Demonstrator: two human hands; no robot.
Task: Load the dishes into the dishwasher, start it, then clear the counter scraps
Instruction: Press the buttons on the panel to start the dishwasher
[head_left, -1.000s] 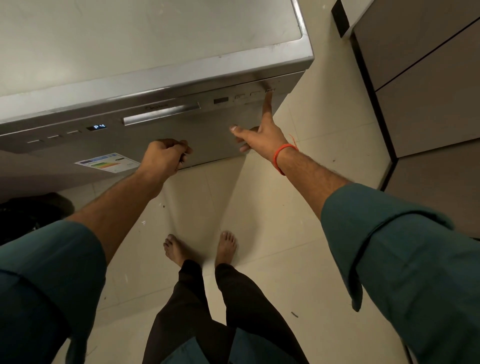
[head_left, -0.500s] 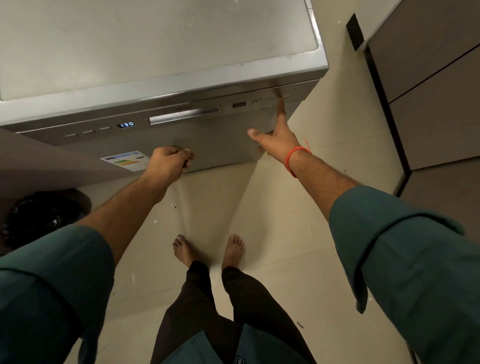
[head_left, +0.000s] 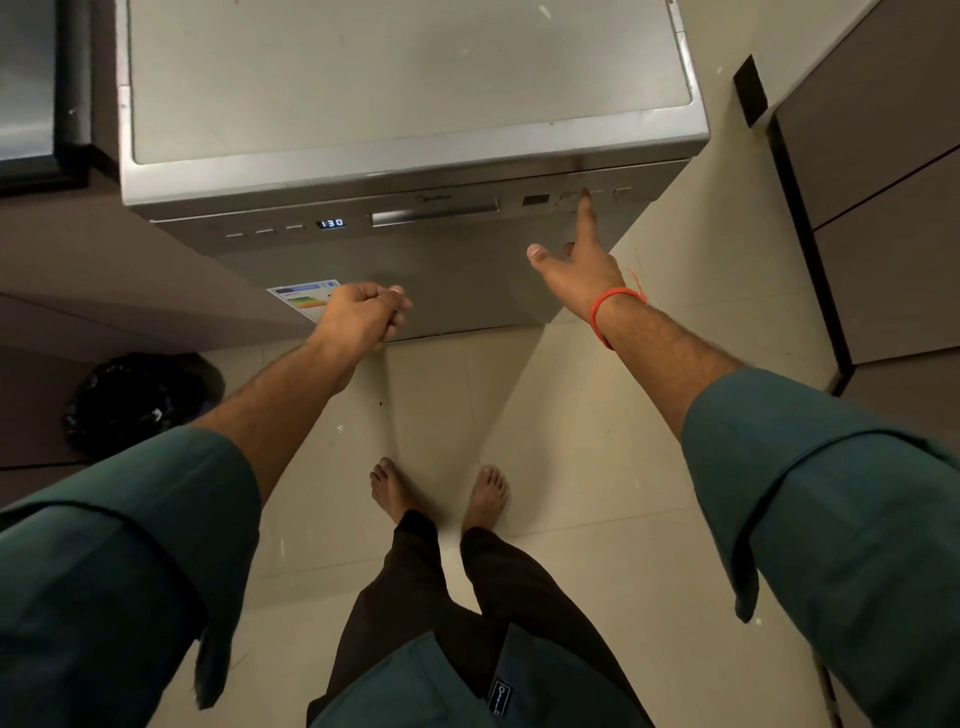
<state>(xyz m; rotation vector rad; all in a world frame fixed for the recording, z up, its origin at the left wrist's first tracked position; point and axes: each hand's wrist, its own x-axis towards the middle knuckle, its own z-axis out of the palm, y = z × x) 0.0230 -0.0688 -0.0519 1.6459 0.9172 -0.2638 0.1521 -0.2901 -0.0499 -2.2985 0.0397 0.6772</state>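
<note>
A steel freestanding dishwasher (head_left: 467, 291) stands in front of me with its door closed. Its blue display (head_left: 331, 223) reads 1:30, left of the recessed handle (head_left: 434, 212). My right hand (head_left: 582, 270) reaches up with the index finger straight, its tip pressing a button (head_left: 570, 197) on the right part of the control strip; the thumb sticks out to the left. My left hand (head_left: 361, 314) hangs in front of the lower door with fingers curled into a loose fist, holding nothing that I can see.
A black bin bag (head_left: 130, 400) sits on the floor at the left, under a brown counter. Dark cabinet fronts (head_left: 883, 208) line the right side. My bare feet (head_left: 436, 488) stand on pale floor tiles before the dishwasher.
The display switched from P4 to 1:30. My view has shifted, so the dishwasher sits further right and lower. Both hands kept their poses, the right fingertip staying on the buttons.
</note>
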